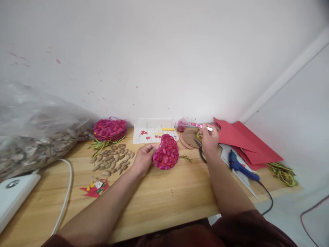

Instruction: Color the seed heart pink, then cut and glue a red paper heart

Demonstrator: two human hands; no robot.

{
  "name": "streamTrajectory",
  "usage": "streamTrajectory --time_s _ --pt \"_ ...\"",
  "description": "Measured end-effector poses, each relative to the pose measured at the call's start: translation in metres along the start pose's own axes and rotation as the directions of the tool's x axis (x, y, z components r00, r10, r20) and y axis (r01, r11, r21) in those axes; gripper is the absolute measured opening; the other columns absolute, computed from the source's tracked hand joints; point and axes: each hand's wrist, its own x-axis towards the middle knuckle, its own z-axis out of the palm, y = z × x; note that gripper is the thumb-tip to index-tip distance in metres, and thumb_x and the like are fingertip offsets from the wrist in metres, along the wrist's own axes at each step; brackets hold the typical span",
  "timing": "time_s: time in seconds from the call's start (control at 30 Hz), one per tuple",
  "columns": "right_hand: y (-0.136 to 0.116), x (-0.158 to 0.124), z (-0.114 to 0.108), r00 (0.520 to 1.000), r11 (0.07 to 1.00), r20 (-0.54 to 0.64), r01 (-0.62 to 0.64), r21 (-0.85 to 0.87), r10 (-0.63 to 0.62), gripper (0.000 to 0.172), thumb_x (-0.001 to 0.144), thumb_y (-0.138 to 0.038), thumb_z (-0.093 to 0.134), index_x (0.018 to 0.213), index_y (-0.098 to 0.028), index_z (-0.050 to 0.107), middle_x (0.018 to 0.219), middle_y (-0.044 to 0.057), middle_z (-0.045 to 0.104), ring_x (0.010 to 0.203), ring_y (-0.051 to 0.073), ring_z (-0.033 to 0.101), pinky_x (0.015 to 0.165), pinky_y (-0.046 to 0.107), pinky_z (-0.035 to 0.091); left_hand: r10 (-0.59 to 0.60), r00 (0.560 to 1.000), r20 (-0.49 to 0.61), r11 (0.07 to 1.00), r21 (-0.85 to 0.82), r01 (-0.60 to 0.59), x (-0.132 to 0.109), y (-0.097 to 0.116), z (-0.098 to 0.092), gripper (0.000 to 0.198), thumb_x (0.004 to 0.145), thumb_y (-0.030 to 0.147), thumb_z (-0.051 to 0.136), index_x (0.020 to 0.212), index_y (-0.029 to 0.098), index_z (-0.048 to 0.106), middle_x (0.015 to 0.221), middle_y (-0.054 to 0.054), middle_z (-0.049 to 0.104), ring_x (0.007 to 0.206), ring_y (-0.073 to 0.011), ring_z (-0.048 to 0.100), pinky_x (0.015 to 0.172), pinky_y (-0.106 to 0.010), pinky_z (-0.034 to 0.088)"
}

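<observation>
And here, at the centre of the frame, the left hand [146,158] has a bumpy magenta piece [166,153] pinched by its left edge, wide part down, narrower part up. Over to the right of centre, the right hand [210,139] grips a slim pink-and-white brush-like tool [209,129], its tip pointing left, right beside a clear cup [181,126] of pink liquid; whether they touch, I can't tell!

Behind the piece, a white sheet [137,137] carries little red stars. Left of centre, peanuts [113,159] spread across the table [154,206], below a stack of magenta pieces [110,130]; a bulging clear bag [43,133] fills the left edge. On the right side, a blue glue gun [240,166] lies just below red sheets [244,137], with yellow-green strands [282,174] bunched at far right.
</observation>
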Motion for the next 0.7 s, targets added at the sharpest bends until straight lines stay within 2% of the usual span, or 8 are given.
streamTrajectory --time_s 0.23,0.43,0.7 --pt "0.008 0.001 -0.002 0.999 0.998 0.048 0.018 -0.060 -0.015 0.042 0.078 -0.056 0.072 0.092 -0.018 0.064 0.066 -0.006 0.060 0.059 0.010 0.051 0.060 0.025 0.043 -0.011 1.000 -0.028 0.999 -0.034 0.010 0.002 0.000 -0.002 0.043 0.061 0.043 0.095 0.085 0.014 0.075 0.071 -0.004 0.075 0.057 -0.0142 0.066 0.059 -0.025 0.051" --pt "0.018 0.003 0.000 0.997 0.991 0.057 0.052 -0.122 -0.045 0.041 0.079 -0.059 0.068 0.091 -0.020 0.061 0.066 -0.005 0.059 0.062 0.013 0.054 0.064 0.027 0.046 -0.034 0.999 -0.027 0.998 -0.046 0.032 0.003 -0.002 -0.001 0.044 0.054 0.041 0.097 0.078 0.013 0.072 0.062 -0.002 0.071 0.052 -0.0124 0.061 0.056 -0.024 0.049" --pt "0.016 0.028 0.020 0.993 0.924 0.095 0.106 -0.368 -0.076 0.038 0.085 -0.056 0.056 0.095 -0.020 0.064 0.084 0.003 0.069 0.077 0.018 0.062 0.077 0.032 0.050 -0.042 0.999 -0.027 0.997 -0.067 0.040 0.006 -0.005 -0.003 0.041 0.052 0.035 0.097 0.075 0.013 0.072 0.062 -0.002 0.070 0.052 -0.0121 0.060 0.055 -0.024 0.047"
